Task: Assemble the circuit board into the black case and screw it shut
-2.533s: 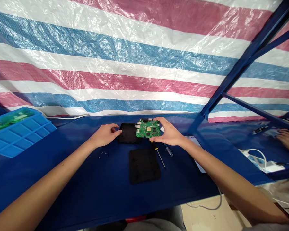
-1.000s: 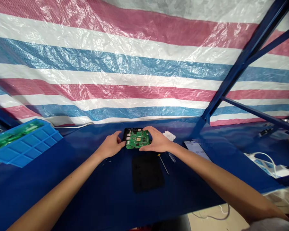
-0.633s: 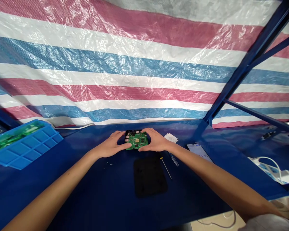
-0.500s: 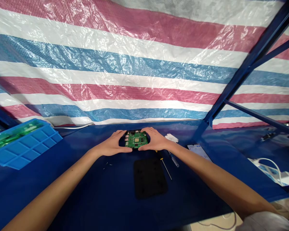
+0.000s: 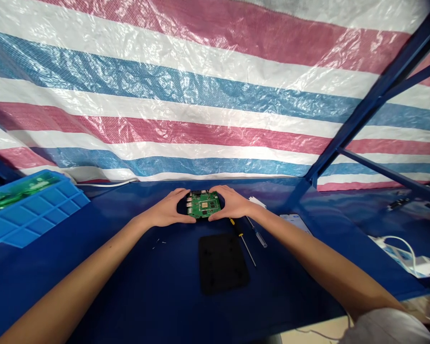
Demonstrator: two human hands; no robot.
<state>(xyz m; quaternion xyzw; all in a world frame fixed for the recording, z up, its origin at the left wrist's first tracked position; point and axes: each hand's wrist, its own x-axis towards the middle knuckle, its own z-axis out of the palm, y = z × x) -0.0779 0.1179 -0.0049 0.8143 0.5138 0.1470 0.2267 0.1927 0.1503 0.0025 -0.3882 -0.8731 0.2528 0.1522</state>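
A green circuit board (image 5: 205, 206) with metal ports along its left side lies between my two hands, its dark edging showing at the back. My left hand (image 5: 167, 209) curves round the left end, thumb at the near corner and fingers at the far one. Round the right end, my right hand (image 5: 233, 203) grips in the same way. Nearer to me lies a flat black cover (image 5: 222, 263). Beside it rest a yellow-and-black screwdriver (image 5: 242, 239) and a clear-handled screwdriver (image 5: 260, 238). Several tiny screws (image 5: 159, 243) are scattered to the left.
A blue bin (image 5: 39, 212) of green items stands at the left. Partly behind my right forearm are a white piece (image 5: 257, 202) and a phone (image 5: 295, 223). A white cable (image 5: 404, 240) lies far right. Blue frame bars (image 5: 361, 112) and a striped sheet (image 5: 200, 124) rise behind the table.
The camera view has shifted slightly. Both hands keep their hold on the circuit board, which has barely moved. More of the yellow-and-black screwdriver's handle shows now.
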